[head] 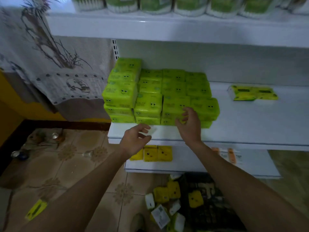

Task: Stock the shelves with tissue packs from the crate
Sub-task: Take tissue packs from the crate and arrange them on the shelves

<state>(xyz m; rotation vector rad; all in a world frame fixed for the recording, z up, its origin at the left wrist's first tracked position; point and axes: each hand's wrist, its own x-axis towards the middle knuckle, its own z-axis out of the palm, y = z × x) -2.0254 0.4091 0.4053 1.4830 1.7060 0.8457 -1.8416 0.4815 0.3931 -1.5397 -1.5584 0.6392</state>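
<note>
Several green tissue packs with smiley faces are stacked in rows on the left part of the white middle shelf. My right hand hovers just in front of the stack's lower right packs, fingers spread and loosely curled, holding nothing. My left hand is over the shelf's front edge, fingers relaxed and empty. Below on the floor a black crate holds a yellow pack, with more yellow packs lying beside it.
A flat yellow-green pack lies alone further right on the middle shelf. Yellow packs sit on the lower shelf. Green-lidded tubs line the top shelf. A patterned curtain hangs at the left. A yellow-green pack lies on the tiled floor.
</note>
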